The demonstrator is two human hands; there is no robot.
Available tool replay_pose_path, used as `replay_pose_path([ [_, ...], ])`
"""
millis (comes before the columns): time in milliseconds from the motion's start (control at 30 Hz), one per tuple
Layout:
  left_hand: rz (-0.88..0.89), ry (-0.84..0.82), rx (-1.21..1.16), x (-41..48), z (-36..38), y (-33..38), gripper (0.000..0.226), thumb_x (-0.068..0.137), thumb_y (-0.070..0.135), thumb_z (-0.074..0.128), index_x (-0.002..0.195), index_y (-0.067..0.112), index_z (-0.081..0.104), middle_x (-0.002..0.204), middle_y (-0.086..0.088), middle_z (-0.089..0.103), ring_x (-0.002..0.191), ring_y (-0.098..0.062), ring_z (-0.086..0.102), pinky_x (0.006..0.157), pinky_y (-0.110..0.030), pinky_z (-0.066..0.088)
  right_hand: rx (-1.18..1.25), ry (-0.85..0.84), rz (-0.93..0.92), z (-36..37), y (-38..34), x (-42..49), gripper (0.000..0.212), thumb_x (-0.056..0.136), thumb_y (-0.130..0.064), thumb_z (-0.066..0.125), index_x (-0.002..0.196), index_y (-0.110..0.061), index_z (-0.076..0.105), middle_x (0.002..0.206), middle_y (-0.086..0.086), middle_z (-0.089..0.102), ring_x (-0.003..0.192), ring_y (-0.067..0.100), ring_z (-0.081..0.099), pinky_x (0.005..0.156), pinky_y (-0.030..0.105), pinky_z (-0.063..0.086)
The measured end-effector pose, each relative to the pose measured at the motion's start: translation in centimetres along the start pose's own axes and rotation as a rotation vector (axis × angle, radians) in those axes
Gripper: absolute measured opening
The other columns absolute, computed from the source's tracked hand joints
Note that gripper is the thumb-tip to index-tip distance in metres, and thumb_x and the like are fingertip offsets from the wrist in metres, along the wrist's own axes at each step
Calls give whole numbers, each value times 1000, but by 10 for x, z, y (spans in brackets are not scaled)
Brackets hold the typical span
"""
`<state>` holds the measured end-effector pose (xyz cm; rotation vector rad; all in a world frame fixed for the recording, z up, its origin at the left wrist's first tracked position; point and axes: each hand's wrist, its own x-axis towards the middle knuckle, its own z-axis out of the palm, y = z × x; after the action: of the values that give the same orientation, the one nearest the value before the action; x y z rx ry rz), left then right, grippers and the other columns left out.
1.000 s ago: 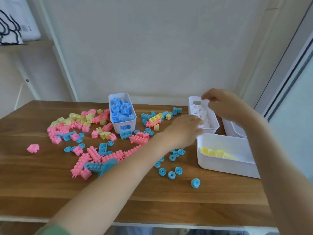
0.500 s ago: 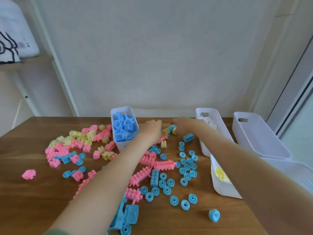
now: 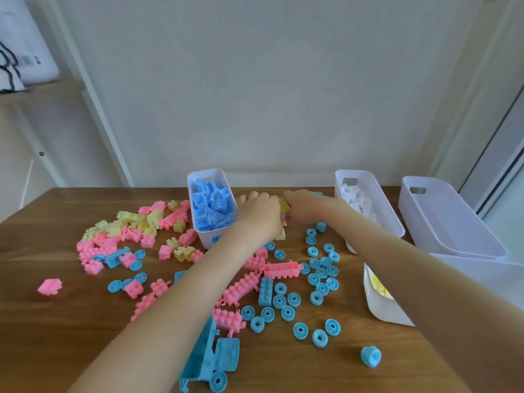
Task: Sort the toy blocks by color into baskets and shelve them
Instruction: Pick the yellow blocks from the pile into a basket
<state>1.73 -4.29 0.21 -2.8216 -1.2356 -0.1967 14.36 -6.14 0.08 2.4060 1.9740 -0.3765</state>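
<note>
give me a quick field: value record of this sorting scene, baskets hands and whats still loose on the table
blue basket: full of blue blocks
white basket: holds white blocks
yellow basket: some yellow blocks inside
empty basket: far right, nothing visible inside
left hand: beside blue basket, on a yellow block
right hand: meets left hand at that block
loose on table: pink, yellow, blue blocks; many blue wheels

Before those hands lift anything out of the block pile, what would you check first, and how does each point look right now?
1. Both hands at the pile: ok; left hand and right hand meet over a small yellow plastic block.
2. Firm grip on it: cannot tell, fingers hide it.
3. White plastic basket of yellow blocks has room: ok.
4. White plastic basket of blue blocks has room: not ok, nearly heaped.
5. Empty white plastic basket free for pink: ok.
</note>
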Motion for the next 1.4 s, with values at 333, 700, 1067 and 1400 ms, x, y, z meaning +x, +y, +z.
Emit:
replay_pose_path([
  [333,-105,-93,-29,-53,-24,-31,18,95,28,40,100,15,51,95,1,49,111,-22,45,108,-45,15,-44,-163,-66,22,-24,-20,32,94,-17,40,125,-16,38,128,7,45,106,25,50,87,38,45],
  [700,-23,-2,-207,-88,-33,-13,21,98,32,35,98,19,50,74,5,53,83,-19,48,88,-36,27,14,-49,-87,16,-21,-63,8,94,-23,51,96,-16,48,83,-4,51,76,13,49,69,26,40],
  [1067,298,62,-392,-90,-32,90,29,101,36,37,111,13,52,92,-2,60,77,-17,57,59,-31,42,202,166,169,-14,82,-196,13,95,-28,52,103,-17,52,91,-1,56,76,15,49,66,25,38],
  [1400,422,-232,-491,-71,-10,163,43,100,37,43,137,15,40,122,-6,57,106,-19,56,83,-31,47,337,159,298,14,134,-236,18,94,-28,55,110,-22,57,106,-5,60,97,13,56,85,23,42],
])
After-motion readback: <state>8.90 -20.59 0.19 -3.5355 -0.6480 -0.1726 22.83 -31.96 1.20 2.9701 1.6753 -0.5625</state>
